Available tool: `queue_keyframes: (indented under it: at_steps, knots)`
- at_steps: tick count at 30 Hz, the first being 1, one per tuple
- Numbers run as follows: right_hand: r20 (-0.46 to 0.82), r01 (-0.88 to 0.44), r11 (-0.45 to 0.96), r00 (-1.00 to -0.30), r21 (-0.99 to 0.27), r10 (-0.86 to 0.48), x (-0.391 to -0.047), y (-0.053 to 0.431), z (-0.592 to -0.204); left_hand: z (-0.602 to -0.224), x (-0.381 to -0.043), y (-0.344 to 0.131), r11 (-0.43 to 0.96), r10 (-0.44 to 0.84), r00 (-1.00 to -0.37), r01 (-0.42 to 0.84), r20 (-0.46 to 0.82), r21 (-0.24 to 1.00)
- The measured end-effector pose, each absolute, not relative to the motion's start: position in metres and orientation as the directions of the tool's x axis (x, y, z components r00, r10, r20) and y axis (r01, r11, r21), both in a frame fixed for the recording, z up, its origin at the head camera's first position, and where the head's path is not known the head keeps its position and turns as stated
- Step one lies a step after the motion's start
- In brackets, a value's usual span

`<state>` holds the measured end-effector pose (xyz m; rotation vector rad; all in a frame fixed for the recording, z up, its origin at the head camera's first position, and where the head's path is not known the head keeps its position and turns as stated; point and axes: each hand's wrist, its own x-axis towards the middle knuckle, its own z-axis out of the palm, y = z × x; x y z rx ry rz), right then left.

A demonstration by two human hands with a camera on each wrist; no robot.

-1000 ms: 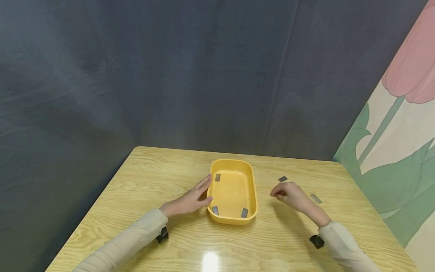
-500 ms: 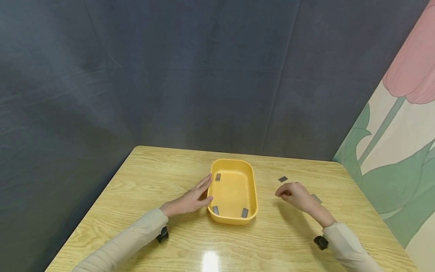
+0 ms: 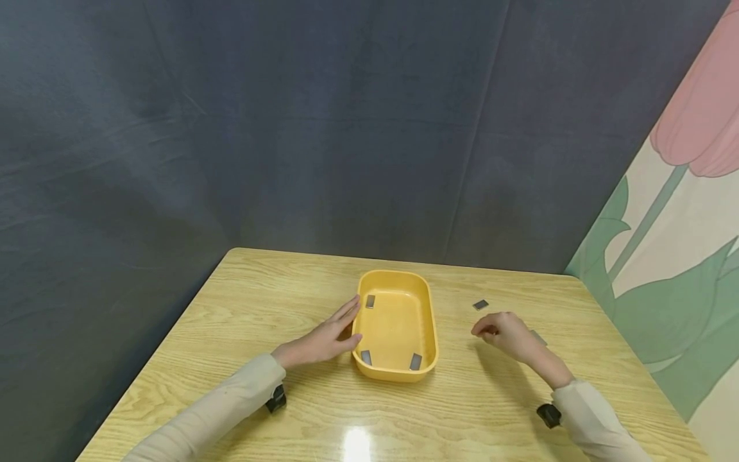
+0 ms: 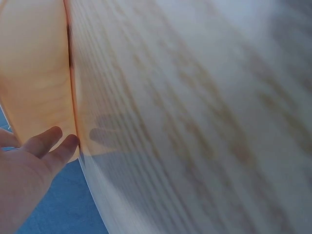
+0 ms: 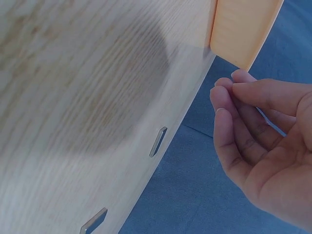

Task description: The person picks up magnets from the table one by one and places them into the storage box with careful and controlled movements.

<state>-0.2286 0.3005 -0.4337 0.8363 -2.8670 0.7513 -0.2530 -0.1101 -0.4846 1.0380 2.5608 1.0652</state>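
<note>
A yellow plastic tray (image 3: 398, 327) with rounded corners stands on the table. Inside it lie three small flat grey rectangular pieces: one at the far left (image 3: 370, 301), one at the near left (image 3: 366, 357), one at the near right (image 3: 416, 362). My left hand (image 3: 323, 337) rests against the tray's left side, fingers fairly straight, fingertips and thumb at the rim. My right hand (image 3: 505, 332) hovers right of the tray, fingers loosely bent and thumb close to the index fingertip, with nothing seen between them. Beyond it lies another grey piece (image 3: 481, 305); a further grey piece (image 3: 539, 337) is partly hidden behind the wrist.
The wood-grain table (image 3: 277, 276) has its far edge along a dark blue curtain (image 3: 346, 128). At the right rises a wall painted with a pink tulip and green leaves (image 3: 687, 308). Each wrist carries a small black device, such as the right one (image 3: 549, 416).
My right hand has drifted a little to the right, away from the tray, overlapping more of the right-hand grey piece and uncovering the far one. My left hand and the tray have stayed put.
</note>
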Motion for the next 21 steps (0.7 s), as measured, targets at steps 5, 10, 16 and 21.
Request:
queue_keyframes:
  at_steps: [5, 10, 16, 21]
  knots:
    - [0.175, -0.507, 0.738, -0.858, -0.446, -0.483, -0.228, 0.302, -0.434, -0.485, -0.252, -0.11, 0.502, 0.661, -0.744, 0.53, 0.092, 0.683]
    - [0.164, -0.493, 0.753, -0.866, -0.436, -0.472, -0.228, 0.304, -0.434, -0.485, -0.252, -0.11, 0.502, 0.664, -0.741, 0.537, 0.096, 0.678]
    - [0.142, -0.468, 0.764, -0.879, -0.443, -0.456, -0.228, 0.309, -0.436, -0.485, -0.252, -0.111, 0.494, 0.671, -0.736, 0.539, 0.095, 0.682]
    - [0.154, -0.465, 0.764, -0.882, -0.447, -0.446, -0.23, 0.311, -0.438, -0.485, -0.252, -0.111, 0.496, 0.669, -0.737, 0.541, 0.099, 0.679]
